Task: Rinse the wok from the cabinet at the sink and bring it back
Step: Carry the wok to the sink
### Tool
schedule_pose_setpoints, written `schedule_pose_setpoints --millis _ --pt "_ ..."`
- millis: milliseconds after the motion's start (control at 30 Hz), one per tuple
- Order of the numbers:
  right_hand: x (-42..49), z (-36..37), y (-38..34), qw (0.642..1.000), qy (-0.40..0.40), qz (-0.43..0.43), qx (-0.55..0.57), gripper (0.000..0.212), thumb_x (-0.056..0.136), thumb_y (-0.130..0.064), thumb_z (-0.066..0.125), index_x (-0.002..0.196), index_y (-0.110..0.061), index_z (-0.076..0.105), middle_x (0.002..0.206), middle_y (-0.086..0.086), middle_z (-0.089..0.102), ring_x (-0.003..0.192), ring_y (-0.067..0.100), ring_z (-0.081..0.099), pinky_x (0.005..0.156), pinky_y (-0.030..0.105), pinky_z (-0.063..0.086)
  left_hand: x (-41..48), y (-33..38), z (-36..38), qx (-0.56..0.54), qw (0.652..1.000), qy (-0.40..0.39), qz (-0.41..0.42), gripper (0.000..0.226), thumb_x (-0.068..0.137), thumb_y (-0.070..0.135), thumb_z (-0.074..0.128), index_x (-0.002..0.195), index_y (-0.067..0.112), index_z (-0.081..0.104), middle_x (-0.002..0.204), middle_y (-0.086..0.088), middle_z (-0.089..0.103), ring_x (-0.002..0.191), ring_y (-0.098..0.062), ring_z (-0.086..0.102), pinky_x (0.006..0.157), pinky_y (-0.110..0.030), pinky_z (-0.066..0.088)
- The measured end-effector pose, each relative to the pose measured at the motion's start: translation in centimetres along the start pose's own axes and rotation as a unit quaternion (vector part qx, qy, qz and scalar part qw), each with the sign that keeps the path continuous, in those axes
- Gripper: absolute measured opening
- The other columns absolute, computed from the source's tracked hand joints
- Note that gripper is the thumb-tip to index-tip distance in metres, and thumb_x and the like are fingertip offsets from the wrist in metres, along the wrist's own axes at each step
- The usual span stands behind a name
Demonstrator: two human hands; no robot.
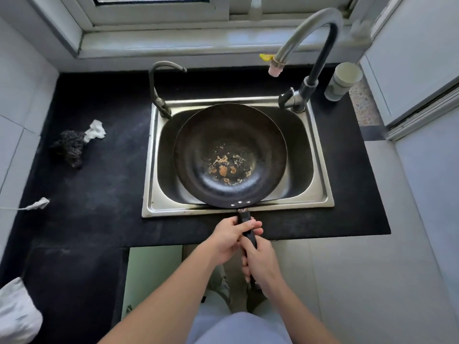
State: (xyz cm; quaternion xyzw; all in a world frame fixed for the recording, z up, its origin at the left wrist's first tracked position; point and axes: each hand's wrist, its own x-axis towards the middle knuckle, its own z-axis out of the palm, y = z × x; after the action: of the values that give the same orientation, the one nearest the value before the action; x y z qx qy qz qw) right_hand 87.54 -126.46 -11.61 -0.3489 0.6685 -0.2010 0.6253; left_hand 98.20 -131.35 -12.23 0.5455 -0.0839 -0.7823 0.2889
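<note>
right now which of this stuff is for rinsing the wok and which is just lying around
For the job: wok, gripped by its handle in the left hand and right hand; sink; tall tap.
Lying about: scouring pad, white rag, cup on the counter.

I see the wok filling most of the sink, with only narrow gaps down the basin's left and right walls. The tall faucet arches over the back right corner; a smaller tap stands back left. Bare bench lies between sink and scourer.
</note>
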Motion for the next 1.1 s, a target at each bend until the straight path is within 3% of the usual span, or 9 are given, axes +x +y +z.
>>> schedule_pose_setpoints --millis 233,400,533,633,700,767,867,933,1100 --pt "0.6 1.1 0.0 1.000 0.020 0.001 0.012 0.033 0.101 -0.029 0.051 0.074 -0.011 0.061 0.050 -0.002 0.052 0.041 0.015 0.046 0.042 0.031 0.041 0.7 0.0 -1.4 0.020 1.000 -0.003 -0.012 0.014 0.091 0.012 0.067 0.104 0.005 0.067 0.105 -0.012 0.076 0.101 -0.024 0.071 0.106 -0.046 0.046" --pt "1.4 1.7 0.0 0.999 0.035 0.010 0.006 0.033 0.101 -0.029 0.050 0.078 -0.009 0.064 0.049 -0.002 0.055 0.040 0.013 0.048 0.045 0.032 0.044 1.1 0.4 -1.9 0.046 0.999 0.010 -0.018 0.027 0.091 0.014 0.066 0.112 -0.003 0.068 0.108 -0.017 0.074 0.096 -0.026 0.069 0.088 -0.037 0.048" --pt "1.5 2.0 0.2 0.999 0.049 0.011 -0.002 0.033 0.101 -0.028 0.050 0.077 -0.011 0.065 0.049 -0.002 0.056 0.043 0.015 0.051 0.049 0.036 0.047 1.2 0.4 -2.2 0.049 0.999 0.010 -0.018 0.027 0.090 0.015 0.068 0.112 -0.002 0.068 0.111 -0.020 0.073 0.101 -0.028 0.070 0.098 -0.042 0.050" --pt "1.5 2.1 0.0 0.999 0.048 0.010 0.006 0.033 0.102 -0.027 0.050 0.079 -0.008 0.064 0.050 -0.001 0.055 0.042 0.016 0.050 0.046 0.035 0.045 1.1 0.4 -2.2 0.048 0.999 0.005 -0.017 0.027 0.091 0.015 0.067 0.112 -0.001 0.069 0.110 -0.018 0.074 0.099 -0.024 0.071 0.082 -0.031 0.057" --pt "1.6 2.2 -0.2 0.999 0.051 0.003 -0.002 0.032 0.102 -0.026 0.049 0.078 -0.010 0.063 0.049 -0.002 0.055 0.041 0.014 0.051 0.046 0.034 0.046 1.1 0.5 -2.3 0.047 0.999 0.006 -0.016 0.027 0.092 0.016 0.066 0.112 -0.001 0.069 0.110 -0.016 0.074 0.101 -0.024 0.072 0.083 -0.032 0.056" --pt "1.9 2.4 -0.5 0.999 0.052 -0.002 -0.004 0.033 0.103 -0.024 0.048 0.075 -0.012 0.062 0.048 -0.002 0.055 0.040 0.013 0.050 0.044 0.033 0.046 1.2 0.6 -2.4 0.056 0.998 0.007 -0.017 0.028 0.092 0.020 0.066 0.110 -0.001 0.070 0.108 -0.015 0.075 0.090 -0.028 0.071 0.074 -0.033 0.056" --pt "2.7 2.7 -0.9 0.998 0.054 -0.006 -0.004 0.037 0.103 -0.025 0.046 0.072 -0.012 0.061 0.048 -0.002 0.055 0.040 0.014 0.050 0.042 0.031 0.045 1.1 1.0 -2.5 0.085 0.996 0.010 -0.023 0.032 0.093 0.026 0.065 0.107 -0.002 0.072 0.080 -0.015 0.073 0.047 -0.020 0.054 0.041 -0.026 0.045" --pt "3.1 2.9 -0.9 0.998 0.055 -0.005 -0.002 0.037 0.102 -0.025 0.046 0.072 -0.011 0.062 0.048 -0.003 0.055 0.041 0.016 0.051 0.041 0.030 0.045 1.2 1.3 -2.6 0.082 0.996 0.017 -0.023 0.033 0.094 0.026 0.064 0.107 -0.003 0.071 0.068 -0.011 0.067 0.036 -0.015 0.046 0.038 -0.025 0.042" --pt "3.5 3.4 -1.0 0.999 0.054 0.002 0.008 0.037 0.103 -0.026 0.046 0.074 -0.010 0.062 0.049 -0.001 0.056 0.041 0.016 0.051 0.041 0.032 0.045 1.4 1.7 -2.9 0.067 0.997 0.024 -0.024 0.031 0.092 0.024 0.066 0.106 -0.003 0.071 0.086 -0.014 0.071 0.037 -0.011 0.043 0.038 -0.023 0.042"
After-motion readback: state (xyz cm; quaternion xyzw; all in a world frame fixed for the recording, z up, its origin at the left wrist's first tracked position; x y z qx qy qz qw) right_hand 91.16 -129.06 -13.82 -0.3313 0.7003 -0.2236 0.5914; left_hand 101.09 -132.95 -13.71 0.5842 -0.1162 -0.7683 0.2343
